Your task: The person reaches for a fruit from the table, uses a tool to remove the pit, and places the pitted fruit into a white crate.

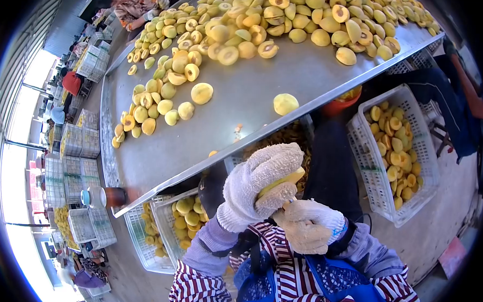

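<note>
My left hand (261, 186), in a white knit glove, is raised in front of my chest just off the table's near edge. Its fingers are wrapped round a yellow peach piece (284, 181), mostly hidden by the glove. Close below it, my right hand (309, 226), also gloved, is closed. A small thin tip shows between the two hands; what the right hand grips is hidden. On the metal table (221, 115) lie many halved yellow peaches (240, 36), some with the cut face up. One peach half (285, 104) rests alone near the edge.
White plastic crates of peach halves stand on the floor, one crate (431, 173) at right and another crate (162, 223) below the table at left. A red bucket (341, 105) sits under the edge. A jar (96, 197) stands at the table's left corner. Other people work beyond.
</note>
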